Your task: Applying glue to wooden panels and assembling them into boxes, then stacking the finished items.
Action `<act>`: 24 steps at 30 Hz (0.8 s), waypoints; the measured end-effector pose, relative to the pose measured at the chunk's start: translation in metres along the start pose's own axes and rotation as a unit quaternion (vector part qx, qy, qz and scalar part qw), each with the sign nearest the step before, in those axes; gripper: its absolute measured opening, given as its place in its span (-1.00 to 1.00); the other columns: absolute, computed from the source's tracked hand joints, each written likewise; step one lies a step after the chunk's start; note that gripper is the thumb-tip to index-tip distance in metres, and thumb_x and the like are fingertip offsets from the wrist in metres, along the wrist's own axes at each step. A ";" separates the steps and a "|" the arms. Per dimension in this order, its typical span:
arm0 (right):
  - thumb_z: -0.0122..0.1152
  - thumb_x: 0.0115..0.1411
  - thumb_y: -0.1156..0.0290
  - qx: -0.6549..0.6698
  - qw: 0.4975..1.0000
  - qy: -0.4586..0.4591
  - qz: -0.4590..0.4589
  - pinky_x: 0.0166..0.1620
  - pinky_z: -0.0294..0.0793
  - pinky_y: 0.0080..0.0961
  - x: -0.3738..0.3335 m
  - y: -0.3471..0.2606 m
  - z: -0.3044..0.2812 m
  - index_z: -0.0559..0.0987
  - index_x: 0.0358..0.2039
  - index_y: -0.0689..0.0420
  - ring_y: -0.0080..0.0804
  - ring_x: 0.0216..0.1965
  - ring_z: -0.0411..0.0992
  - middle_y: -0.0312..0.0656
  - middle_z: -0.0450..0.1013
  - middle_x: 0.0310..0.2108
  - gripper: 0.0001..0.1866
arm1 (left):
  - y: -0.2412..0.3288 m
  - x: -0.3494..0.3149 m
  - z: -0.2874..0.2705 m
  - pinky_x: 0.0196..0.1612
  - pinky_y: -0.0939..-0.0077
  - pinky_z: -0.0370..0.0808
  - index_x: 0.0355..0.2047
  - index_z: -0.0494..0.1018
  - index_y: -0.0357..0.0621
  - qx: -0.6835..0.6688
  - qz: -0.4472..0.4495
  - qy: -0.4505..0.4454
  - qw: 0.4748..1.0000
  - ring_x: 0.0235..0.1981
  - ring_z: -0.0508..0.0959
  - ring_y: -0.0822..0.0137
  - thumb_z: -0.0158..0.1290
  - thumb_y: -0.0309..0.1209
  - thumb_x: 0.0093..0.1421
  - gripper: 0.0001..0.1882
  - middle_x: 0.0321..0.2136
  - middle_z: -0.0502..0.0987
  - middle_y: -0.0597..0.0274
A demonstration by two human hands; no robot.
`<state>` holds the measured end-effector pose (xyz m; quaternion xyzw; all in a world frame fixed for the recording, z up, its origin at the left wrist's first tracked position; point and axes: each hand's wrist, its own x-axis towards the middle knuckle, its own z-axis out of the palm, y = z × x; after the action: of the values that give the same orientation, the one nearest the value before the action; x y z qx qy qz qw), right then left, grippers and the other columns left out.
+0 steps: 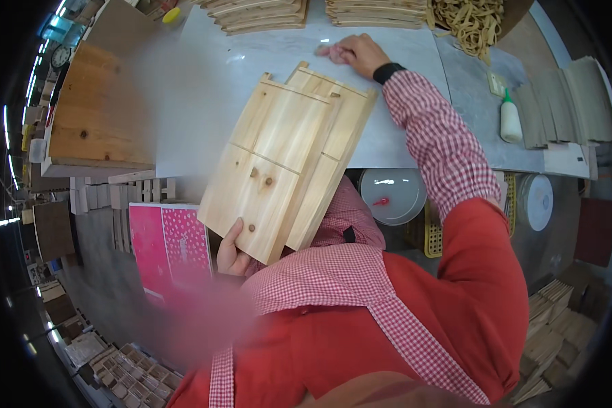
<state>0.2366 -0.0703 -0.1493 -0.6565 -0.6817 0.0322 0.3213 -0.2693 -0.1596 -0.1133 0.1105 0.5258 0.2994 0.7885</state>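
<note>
Bench (211,75), broad, smooth and pale grey, is spreading across the upper view. 2 stacks of thin, pale wooden pieces (377,13) are lying along its far side. 2 flat, knotted, pale-yellow wooden boards (299,136) are tilting across its near edge, overlapping, their lower ends reaching toward the person's lap. A loose heap of curling tan strips (470,30) is lying at the far right.

The left hand (232,255) is holding the front board (251,197) by its lower left corner, grip closed, thumb pressing on the face. The right hand (362,56) is curling its fingers beyond the boards. A white, green-tipped bottle (510,124) is standing right of that forearm. A small pinkish patch (333,53) is showing at the right fingertips; whether that grip is holding anything, I cannot tell.
</note>
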 end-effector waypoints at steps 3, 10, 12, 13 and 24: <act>0.11 0.12 0.46 -0.065 0.996 0.018 0.060 0.01 0.33 -0.26 0.007 0.008 0.001 0.58 -0.21 0.18 -0.06 -0.20 0.45 -0.05 0.53 -0.20 -0.78 | 0.000 -0.001 -0.002 0.13 0.01 0.39 0.22 0.09 -0.22 0.001 -0.004 0.004 1.000 0.09 0.39 0.01 0.07 -0.36 0.24 -0.39 0.07 0.35 -0.07; 0.07 0.13 0.48 -0.203 0.961 0.046 0.180 -0.08 0.30 -0.22 -0.141 -0.024 -0.092 0.58 -0.26 0.17 -0.07 -0.21 0.45 -0.02 0.52 -0.24 -0.82 | -0.001 -0.010 -0.001 0.13 0.01 0.39 0.21 0.12 -0.23 -0.055 -0.073 -0.072 0.993 0.08 0.41 0.02 0.08 -0.33 0.24 -0.40 0.07 0.37 -0.03; 0.06 0.14 0.48 -0.187 0.958 0.167 0.135 -0.10 0.30 -0.22 -0.187 -0.034 -0.122 0.57 -0.26 0.18 -0.07 -0.21 0.45 -0.02 0.52 -0.24 -0.82 | -0.001 -0.012 0.000 0.13 0.02 0.40 0.21 0.13 -0.23 -0.023 -0.065 -0.082 0.994 0.08 0.41 0.03 0.07 -0.33 0.24 -0.41 0.07 0.37 -0.02; 0.06 0.14 0.48 -0.187 0.954 0.151 0.179 -0.10 0.30 -0.22 -0.206 -0.038 -0.132 0.57 -0.26 0.18 -0.07 -0.21 0.45 -0.02 0.52 -0.24 -0.82 | 0.000 -0.012 -0.001 0.13 0.03 0.40 0.20 0.14 -0.23 -0.008 -0.047 -0.077 0.996 0.08 0.41 0.04 0.07 -0.33 0.25 -0.42 0.06 0.38 -0.02; 0.33 -0.05 0.02 -0.306 0.780 0.261 0.480 0.04 0.35 -0.16 -0.298 0.012 -0.181 0.46 -0.04 0.20 0.12 -0.04 0.38 0.10 0.43 -0.10 -0.35 | 0.011 -0.010 0.000 0.13 0.03 0.40 0.18 0.16 -0.26 -0.010 -0.005 -0.094 0.996 0.09 0.41 0.07 0.05 -0.41 0.25 -0.47 0.06 0.38 -0.01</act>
<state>0.3137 -0.4101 -0.1299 -0.9459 -0.1422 -0.1999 0.2122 -0.2759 -0.1567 -0.1007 0.1271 0.4468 0.2888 0.8372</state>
